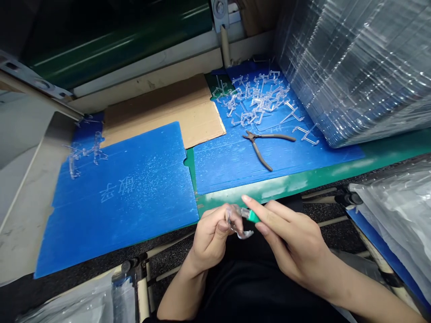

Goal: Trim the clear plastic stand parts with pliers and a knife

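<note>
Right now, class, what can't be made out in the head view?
In the head view:
Clear plastic piece: full shape, partly covered by the left hand.
Green tool: rear end, hidden by the right hand.
Clear bits: exact count, overlapping.
Plastic stack: full extent, cut off by top and right edges.

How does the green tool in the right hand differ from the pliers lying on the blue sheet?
The green tool is held in the right hand, while the pliers lie untouched on the blue sheet. The green tool shows a bright green part; the pliers look dull grey-brown. The hand hides much of the green tool, whereas the pliers show fully, spread open. Both appear to be hand tools.
</note>
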Tool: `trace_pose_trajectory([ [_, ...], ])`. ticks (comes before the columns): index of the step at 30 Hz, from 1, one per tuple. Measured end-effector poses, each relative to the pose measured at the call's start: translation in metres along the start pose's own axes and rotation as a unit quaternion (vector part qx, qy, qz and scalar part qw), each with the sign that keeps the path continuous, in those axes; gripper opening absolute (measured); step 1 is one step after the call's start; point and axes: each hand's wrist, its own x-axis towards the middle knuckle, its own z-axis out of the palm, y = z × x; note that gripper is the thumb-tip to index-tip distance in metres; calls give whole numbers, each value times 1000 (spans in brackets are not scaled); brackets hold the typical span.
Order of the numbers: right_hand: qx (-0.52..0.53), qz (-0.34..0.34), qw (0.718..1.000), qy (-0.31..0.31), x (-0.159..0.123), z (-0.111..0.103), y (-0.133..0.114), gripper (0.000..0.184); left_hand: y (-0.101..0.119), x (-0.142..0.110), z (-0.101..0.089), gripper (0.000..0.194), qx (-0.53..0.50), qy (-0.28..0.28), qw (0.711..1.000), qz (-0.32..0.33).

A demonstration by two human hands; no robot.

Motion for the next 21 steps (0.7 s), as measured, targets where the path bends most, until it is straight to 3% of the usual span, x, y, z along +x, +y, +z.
trace_pose_trajectory([
  [4, 27, 50, 997, 46, 2, 5, 10, 48, -1, -1, 3, 42, -20, -7, 1000, 6],
  [9, 97, 140, 981, 97, 2, 10, 13, 39, 1, 11, 10, 26, -157, 113, 980, -48],
  [11, 155, 201, 960, 119, 0, 16, 14, 33, 5, 20, 11, 21, -235, 175, 954, -68],
  [15, 306, 315, 893, 102, -3, 31, 19, 31, 11, 38, 4, 38, -277, 259, 919, -107],
  [18, 374, 355, 852, 92, -7, 38, 20, 33, 12, 44, -3, 38, -266, 282, 916, -108],
  [21, 406, 369, 830, 103, -8, 40, 16, 34, 12, 46, -3, 37, -238, 286, 923, -96],
])
